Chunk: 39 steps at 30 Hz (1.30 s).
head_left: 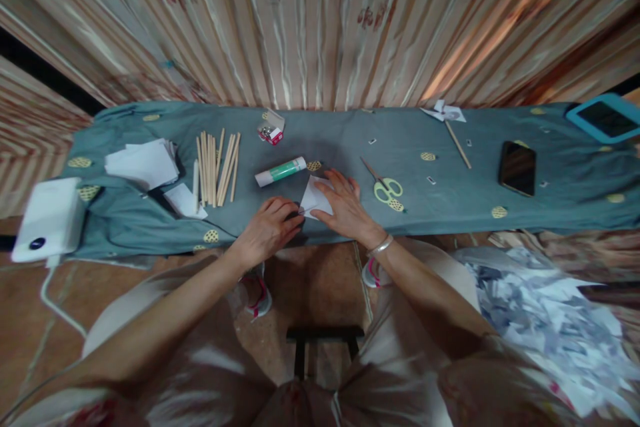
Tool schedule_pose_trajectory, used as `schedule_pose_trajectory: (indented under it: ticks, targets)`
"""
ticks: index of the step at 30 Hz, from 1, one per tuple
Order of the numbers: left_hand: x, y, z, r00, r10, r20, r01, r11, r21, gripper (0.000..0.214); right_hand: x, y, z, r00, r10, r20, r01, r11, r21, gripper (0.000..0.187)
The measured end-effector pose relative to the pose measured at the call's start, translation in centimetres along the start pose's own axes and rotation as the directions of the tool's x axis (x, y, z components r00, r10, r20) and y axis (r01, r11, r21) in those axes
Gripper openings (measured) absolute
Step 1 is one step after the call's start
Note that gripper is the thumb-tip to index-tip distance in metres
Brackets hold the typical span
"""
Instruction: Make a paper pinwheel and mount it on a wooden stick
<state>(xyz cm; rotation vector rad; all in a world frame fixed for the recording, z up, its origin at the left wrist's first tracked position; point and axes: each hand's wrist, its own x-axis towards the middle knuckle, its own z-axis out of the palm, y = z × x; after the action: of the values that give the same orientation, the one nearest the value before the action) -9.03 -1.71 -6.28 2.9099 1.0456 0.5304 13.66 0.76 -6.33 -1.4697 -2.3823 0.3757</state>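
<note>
A small white piece of paper [314, 199], folded to a pointed shape, lies on the cloth-covered table in front of me. My right hand [343, 203] rests flat over its right side, thumb and fingers stretched out and apart. At the paper's lower left corner, the curled fingers of my left hand [273, 221] close on the edge; the fingertips are partly hidden. Just beyond my left hand lies a green and white glue stick [281, 172]. Scissors with pale green handles [386, 188] lie to the right of my right hand.
Wooden sticks [220, 167], stacked paper [143, 163], a small box of pins [271, 128] and a white power bank [47, 220] are on the left. A paper pinwheel on a stick [457, 143], a phone [518, 168] and a blue-framed device [605, 118] occupy the right. Paper scraps [550, 320] are piled below.
</note>
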Motion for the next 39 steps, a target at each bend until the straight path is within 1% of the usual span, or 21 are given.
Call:
schedule_pose_trajectory:
  ticks: [3, 7, 9, 11, 13, 14, 16, 18, 19, 21, 25, 27, 30, 32, 33, 34, 35, 36, 37, 38, 39]
  targets:
    - [-0.1, -0.2, -0.2, 1.0, -0.014, 0.01, 0.014, 1.0, -0.025, 0.023, 0.0, 0.0, 0.0, 1.0, 0.002, -0.004, -0.002, 1.0, 0.0, 0.061]
    - [-0.4, 0.0, -0.6, 0.999, -0.034, -0.02, 0.033, 0.999, -0.043, 0.021, 0.0, 0.1, 0.0, 1.0, 0.0, -0.005, 0.0, 1.0, -0.002, 0.063]
    - [-0.5, -0.1, -0.8, 0.997, -0.069, -0.033, 0.067, 0.996, -0.061, 0.022, 0.1, 0.1, 0.0, 1.0, -0.003, -0.009, 0.003, 1.0, -0.001, 0.064]
    - [-0.5, -0.5, -1.0, 0.988, -0.138, -0.074, 0.13, 0.986, -0.103, 0.022, 0.1, 0.2, 0.0, 1.0, -0.006, -0.024, 0.006, 1.0, 0.009, 0.064]
    - [-0.2, -1.4, -1.2, 0.958, -0.246, -0.148, 0.224, 0.963, -0.151, 0.021, 0.2, 0.3, 0.0, 0.999, -0.002, -0.049, 0.003, 1.0, 0.03, 0.063]
    - [0.0, -2.1, -1.2, 0.934, -0.305, -0.186, 0.275, 0.947, -0.168, 0.022, 0.2, 0.3, 0.0, 0.998, 0.003, -0.064, 0.0, 0.999, 0.043, 0.062]
    - [0.5, -3.5, -1.1, 0.872, -0.428, -0.236, 0.388, 0.9, -0.197, 0.033, 0.3, 0.5, -0.1, 0.995, 0.017, -0.093, -0.011, 0.998, 0.067, 0.061]
    - [1.1, -4.7, -0.8, 0.823, -0.526, -0.214, 0.486, 0.847, -0.214, 0.047, 0.5, 0.7, -0.2, 0.993, 0.035, -0.116, -0.026, 0.997, 0.078, 0.06]
    - [1.4, -5.2, -0.5, 0.805, -0.56, -0.198, 0.521, 0.826, -0.216, 0.052, 0.6, 0.8, -0.3, 0.992, 0.045, -0.121, -0.036, 0.996, 0.08, 0.06]
    - [2.0, -5.9, 0.0, 0.786, -0.6, -0.149, 0.569, 0.796, -0.205, 0.055, 0.8, 1.0, -0.4, 0.99, 0.064, -0.122, -0.055, 0.995, 0.08, 0.06]
    - [2.8, -6.6, 0.4, 0.777, -0.627, -0.057, 0.613, 0.773, -0.162, 0.039, 0.9, 1.3, -0.6, 0.988, 0.072, -0.134, -0.062, 0.995, 0.082, 0.059]
    - [3.1, -6.7, 0.2, 0.767, -0.641, -0.044, 0.626, 0.761, -0.174, 0.033, 0.9, 1.4, -0.7, 0.986, 0.064, -0.153, -0.051, 0.995, 0.088, 0.058]
    - [3.8, -6.1, -0.5, 0.735, -0.676, -0.049, 0.644, 0.719, -0.262, 0.034, 0.8, 1.5, -1.0, 0.979, 0.056, -0.194, -0.036, 0.994, 0.103, 0.054]
    - [4.5, -5.2, -0.9, 0.724, -0.688, -0.048, 0.623, 0.683, -0.382, 0.036, 0.9, 1.6, -1.2, 0.97, 0.056, -0.235, -0.027, 0.991, 0.128, 0.05]
    - [4.9, -4.6, -1.0, 0.717, -0.696, -0.036, 0.602, 0.645, -0.471, 0.037, 1.0, 1.7, -1.3, 0.964, 0.068, -0.257, -0.027, 0.987, 0.158, 0.05]
    - [5.4, -3.9, -1.0, 0.694, -0.719, -0.013, 0.583, 0.573, -0.575, 0.039, 1.0, 1.7, -1.4, 0.956, 0.091, -0.278, -0.033, 0.978, 0.207, 0.05]
    - [6.0, -3.2, -1.1, 0.661, -0.75, 0.028, 0.556, 0.464, -0.689, 0.043, 1.2, 1.7, -1.5, 0.948, 0.129, -0.292, -0.045, 0.959, 0.278, 0.051]
    - [6.5, -2.5, -1.2, 0.648, -0.753, 0.116, 0.518, 0.324, -0.792, 0.049, 1.3, 1.7, -1.6, 0.939, 0.178, -0.293, -0.059, 0.927, 0.372, 0.053]
    - [7.0, -1.7, -1.3, 0.625, -0.759, 0.181, 0.467, 0.178, -0.866, 0.055, 1.5, 1.7, -1.6, 0.935, 0.224, -0.276, -0.065, 0.871, 0.486, 0.055]
    - [7.5, -1.1, -1.4, 0.62, -0.748, 0.237, 0.42, 0.061, -0.905, 0.057, 1.7, 1.6, -1.7, 0.936, 0.257, -0.24, -0.059, 0.787, 0.614, 0.056]
    - [8.0, -0.5, -1.5, 0.623, -0.731, 0.278, 0.383, -0.025, -0.923, 0.057, 1.8, 1.5, -1.7, 0.943, 0.274, -0.19, -0.047, 0.673, 0.738, 0.055]
